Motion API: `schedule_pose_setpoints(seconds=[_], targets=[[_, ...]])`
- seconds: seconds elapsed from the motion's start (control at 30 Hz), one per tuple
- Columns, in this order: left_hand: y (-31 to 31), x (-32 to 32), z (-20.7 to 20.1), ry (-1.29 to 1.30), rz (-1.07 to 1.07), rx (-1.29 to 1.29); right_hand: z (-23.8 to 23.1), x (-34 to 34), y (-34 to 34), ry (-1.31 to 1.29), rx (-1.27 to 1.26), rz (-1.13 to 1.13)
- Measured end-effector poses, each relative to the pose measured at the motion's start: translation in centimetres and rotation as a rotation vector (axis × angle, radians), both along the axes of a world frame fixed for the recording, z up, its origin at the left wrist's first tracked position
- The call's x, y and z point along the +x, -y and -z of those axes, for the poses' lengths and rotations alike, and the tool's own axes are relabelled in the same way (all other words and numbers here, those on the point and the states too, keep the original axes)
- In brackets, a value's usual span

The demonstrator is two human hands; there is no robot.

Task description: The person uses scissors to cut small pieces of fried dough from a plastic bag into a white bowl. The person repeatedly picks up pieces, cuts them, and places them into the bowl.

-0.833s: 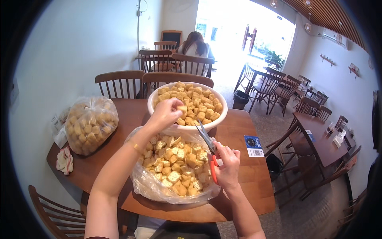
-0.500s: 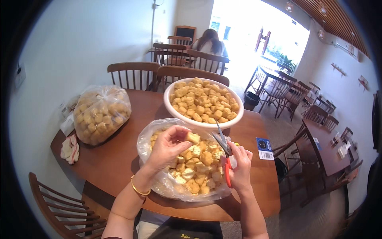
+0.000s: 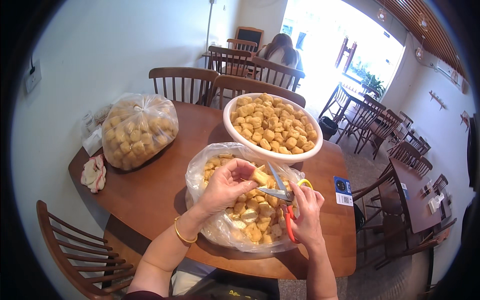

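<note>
Between the thumb and fingers of my left hand [image 3: 227,185] is a golden fried tofu puff [image 3: 259,176]. My right hand [image 3: 306,215] grips scissors [image 3: 283,194] with one red and one yellow handle loop. Their blades are spread, and the lower one reaches to the tofu puff. Both hands are above an opened clear plastic bag [image 3: 200,162] filled with tofu puffs [image 3: 252,231], some showing pale cut faces. Just behind the bag stands a white basin [image 3: 231,131] heaped with whole-looking puffs.
A knotted clear bag of puffs [image 3: 140,132] sits at the left of the wooden table [image 3: 150,200], beside a white cloth glove [image 3: 93,173]. A blue-and-white card [image 3: 343,190] lies at the right edge. Chairs [image 3: 75,255] surround the table; a person [image 3: 281,50] sits farther back.
The scissor blades have spread wider and come to the tofu puff as my hands drew together. The whole view has shifted, with the scene sliding right.
</note>
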State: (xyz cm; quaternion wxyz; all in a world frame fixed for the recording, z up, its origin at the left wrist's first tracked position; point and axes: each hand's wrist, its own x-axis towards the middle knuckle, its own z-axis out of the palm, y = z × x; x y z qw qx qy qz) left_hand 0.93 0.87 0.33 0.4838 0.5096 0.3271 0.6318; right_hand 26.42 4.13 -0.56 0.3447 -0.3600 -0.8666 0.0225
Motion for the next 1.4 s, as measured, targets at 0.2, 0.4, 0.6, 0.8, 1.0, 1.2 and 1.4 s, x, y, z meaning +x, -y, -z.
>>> schedule_pose_setpoints(seconds=[0.2,0.4,0.6,0.8,1.0,1.2,1.4], targets=[[0.0,0.4,0.3,0.01,0.029,0.002,-0.4,0.0,0.4,0.031,-0.062,0.003],[0.0,0.7,0.5,0.006,0.04,0.003,-0.2,-0.1,0.2,0.005,-0.025,-0.023],[0.3,0.6,0.1,-0.033,0.069,-0.051,-0.2,0.0,0.2,0.019,-0.02,-0.02],[0.4,0.3,-0.5,0.065,0.078,-0.131,-0.5,0.0,0.4,-0.005,-0.063,-0.024],[0.4,-0.1,-0.5,0.025,0.039,-0.177,-0.9,0.0,0.4,0.003,-0.066,-0.024],[0.7,-0.5,-1.2,-0.018,0.012,-0.23,-0.7,0.5,0.3,0.042,-0.11,-0.058],[0.5,-0.7,-1.0,0.012,-0.015,-0.175,-1.1,0.4,0.4,-0.007,-0.13,-0.005]])
